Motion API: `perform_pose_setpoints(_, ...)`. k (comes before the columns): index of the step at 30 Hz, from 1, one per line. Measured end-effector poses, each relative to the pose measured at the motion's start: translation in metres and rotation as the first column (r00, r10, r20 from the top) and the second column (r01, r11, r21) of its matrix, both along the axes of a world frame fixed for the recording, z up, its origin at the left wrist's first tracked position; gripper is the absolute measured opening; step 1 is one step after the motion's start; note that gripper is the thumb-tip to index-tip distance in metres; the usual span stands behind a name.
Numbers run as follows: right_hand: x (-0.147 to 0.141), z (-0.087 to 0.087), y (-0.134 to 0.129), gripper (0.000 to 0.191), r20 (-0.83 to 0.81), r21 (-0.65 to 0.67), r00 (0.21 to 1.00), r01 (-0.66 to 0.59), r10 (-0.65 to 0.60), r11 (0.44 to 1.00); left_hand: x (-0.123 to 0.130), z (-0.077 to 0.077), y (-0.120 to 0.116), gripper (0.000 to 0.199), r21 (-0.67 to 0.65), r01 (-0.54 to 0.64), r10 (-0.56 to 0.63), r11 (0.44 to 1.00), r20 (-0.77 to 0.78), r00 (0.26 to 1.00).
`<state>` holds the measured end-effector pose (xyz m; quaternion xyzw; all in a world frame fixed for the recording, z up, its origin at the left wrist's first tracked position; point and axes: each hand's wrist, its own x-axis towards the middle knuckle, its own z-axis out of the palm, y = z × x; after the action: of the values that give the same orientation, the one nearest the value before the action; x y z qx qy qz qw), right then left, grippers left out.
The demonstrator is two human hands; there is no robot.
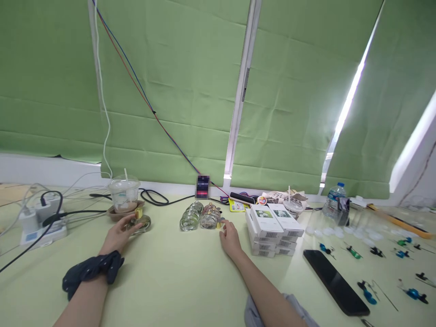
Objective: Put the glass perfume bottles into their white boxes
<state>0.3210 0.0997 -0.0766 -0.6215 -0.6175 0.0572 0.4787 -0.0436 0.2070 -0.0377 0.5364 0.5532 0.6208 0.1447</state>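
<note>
Near the left side of the table, my left hand (120, 232) has its fingers round a glass bottle (145, 223) with a gold cap (138, 212). A dark scrunchie (91, 271) circles that wrist. My right hand (230, 236) is right of the centre, its fingertips closed at a small gold piece (220, 225) beside the glass bottles. Two rows of round glass bottles stand in the middle, a clear row (189, 221) and a pinkish row (208, 220). Stacked white boxes (267, 222) are just right of my right hand.
A plastic cup (124, 193) sits in a brown dish behind my left hand. Power adapters and cables (41, 218) lie at far left. To the right are a black phone (335, 281), small coloured clips (368, 293), clear cups and a water bottle (335, 200).
</note>
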Motion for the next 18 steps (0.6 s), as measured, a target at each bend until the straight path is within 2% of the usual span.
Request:
perform_pose_setpoints(5, 0.0, -0.006, 0.005, 0.045, 0.0, 0.0, 1.0, -0.019, 0.019, 1.0, -0.005, 0.001, -0.002, 0.062, -0.112, 0.153, -0.136, 0.982, 0.148, 0.98)
perform_pose_setpoints(7, 0.0, -0.007, 0.005, 0.045, -0.005, -0.001, 1.0, -0.027, 0.027, 1.0, -0.007, 0.0, -0.003, 0.059, -0.102, 0.197, -0.171, 0.975, 0.221, 0.96)
perform_pose_setpoints(8, 0.0, -0.008, 0.005, 0.045, -0.007, -0.003, 1.0, -0.028, 0.028, 1.0, -0.006, 0.0, -0.004, 0.056, -0.078, 0.173, -0.151, 0.982, 0.233, 0.961)
perform_pose_setpoints(9, 0.0, -0.008, 0.005, 0.044, -0.01, -0.006, 1.0, -0.026, 0.026, 1.0, -0.005, 0.001, -0.006, 0.052, -0.045, 0.103, -0.091, 0.994, 0.217, 0.972)
perform_pose_setpoints(11, 0.0, -0.009, 0.004, 0.044, -0.011, -0.002, 1.0, -0.023, 0.023, 1.0, 0.003, 0.005, -0.012, 0.042, 0.051, -0.15, 0.145, 0.987, 0.101, 0.984)
perform_pose_setpoints(12, 0.001, -0.009, 0.004, 0.044, -0.011, 0.006, 1.0, -0.022, 0.022, 1.0, 0.01, 0.007, -0.016, 0.035, 0.116, -0.275, 0.274, 0.954, 0.026, 0.961)
perform_pose_setpoints(13, 0.001, -0.009, 0.004, 0.044, -0.013, 0.016, 1.0, -0.023, 0.023, 1.0, 0.018, 0.01, -0.021, 0.031, 0.205, -0.335, 0.352, 0.92, -0.052, 0.935)
perform_pose_setpoints(14, 0.001, -0.01, 0.005, 0.043, -0.016, 0.025, 1.0, -0.023, 0.024, 0.999, 0.029, 0.012, -0.025, 0.026, 0.292, -0.344, 0.393, 0.893, -0.131, 0.91)
perform_pose_setpoints(16, 0.001, -0.011, 0.005, 0.043, -0.029, 0.03, 0.999, -0.02, 0.021, 0.999, 0.052, 0.014, -0.034, 0.021, 0.391, -0.219, 0.346, 0.894, -0.294, 0.891)
perform_pose_setpoints(18, 0.001, -0.013, 0.006, 0.043, -0.042, 0.027, 0.999, -0.018, 0.019, 0.999, 0.077, 0.013, -0.04, 0.02, 0.376, -0.004, 0.187, 0.927, -0.452, 0.872)
